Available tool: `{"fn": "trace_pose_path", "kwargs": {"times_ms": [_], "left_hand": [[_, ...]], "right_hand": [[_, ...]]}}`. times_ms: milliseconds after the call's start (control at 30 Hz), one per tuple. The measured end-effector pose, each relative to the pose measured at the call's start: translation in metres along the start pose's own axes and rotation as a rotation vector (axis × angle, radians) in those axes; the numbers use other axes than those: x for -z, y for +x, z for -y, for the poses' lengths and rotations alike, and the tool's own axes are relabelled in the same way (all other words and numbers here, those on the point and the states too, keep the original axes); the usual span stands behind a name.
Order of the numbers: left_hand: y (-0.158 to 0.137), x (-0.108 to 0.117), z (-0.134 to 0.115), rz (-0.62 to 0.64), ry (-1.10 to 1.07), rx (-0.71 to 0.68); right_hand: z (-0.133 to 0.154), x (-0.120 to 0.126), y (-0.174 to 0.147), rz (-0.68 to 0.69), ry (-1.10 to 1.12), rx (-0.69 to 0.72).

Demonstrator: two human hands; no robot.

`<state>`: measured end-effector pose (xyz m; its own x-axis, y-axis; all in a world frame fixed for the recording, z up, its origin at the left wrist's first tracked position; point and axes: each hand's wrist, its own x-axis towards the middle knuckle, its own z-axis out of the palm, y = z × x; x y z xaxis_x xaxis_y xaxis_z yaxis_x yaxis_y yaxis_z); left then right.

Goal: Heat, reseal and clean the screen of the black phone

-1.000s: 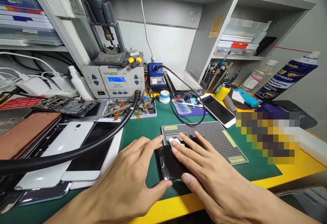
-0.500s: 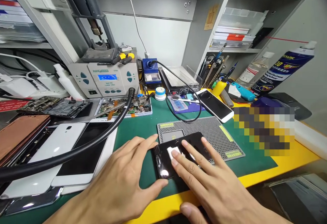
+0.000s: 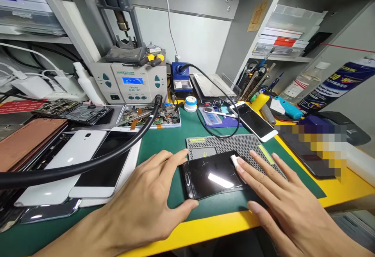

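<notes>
A black smartphone [image 3: 205, 179] lies screen up, its far edge on a grey perforated mat [image 3: 224, 141]. Light glares off its glossy screen, and fine cracks or scratches show near the edges. My left hand [image 3: 152, 190] braces the phone's left end, with fingers at the far corner and thumb at the near corner. Under the fingertips of my right hand [image 3: 272, 190], a small white wipe [image 3: 234, 160] is pressed against the screen's right end. The fingers of that hand are stretched out and spread. Part of the wipe is hidden beneath them.
Several phones, including a white-framed one [image 3: 99, 167], lie at left under a thick black hose [image 3: 123, 151]. Behind stand a hot-air station [image 3: 131, 81] and a tray of circuit boards [image 3: 175, 124]. Another white phone [image 3: 258, 124], a spray can [image 3: 334, 85] and a bottle [image 3: 303, 81] are at right.
My right hand has slid the white wipe rightward across the screen, from the left-middle to the right end. My left hand stays at the phone's left end. The view has shifted slightly.
</notes>
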<state>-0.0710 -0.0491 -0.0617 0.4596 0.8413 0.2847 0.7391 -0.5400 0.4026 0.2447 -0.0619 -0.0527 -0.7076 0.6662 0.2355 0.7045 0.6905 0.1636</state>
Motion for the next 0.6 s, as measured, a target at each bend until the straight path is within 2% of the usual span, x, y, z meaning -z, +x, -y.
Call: {"fn": "trace_pose_path", "kwargs": {"times_ms": [267,600], "left_hand": [[0.001,0.002,-0.002,0.004,-0.042,0.002],[0.001,0.001,-0.002,-0.011,-0.043,-0.009]], "right_hand": [[0.002,-0.006,0.017,0.060,0.086,-0.004],[0.042,0.000,0.065,0.028,0.167,0.136]]}}
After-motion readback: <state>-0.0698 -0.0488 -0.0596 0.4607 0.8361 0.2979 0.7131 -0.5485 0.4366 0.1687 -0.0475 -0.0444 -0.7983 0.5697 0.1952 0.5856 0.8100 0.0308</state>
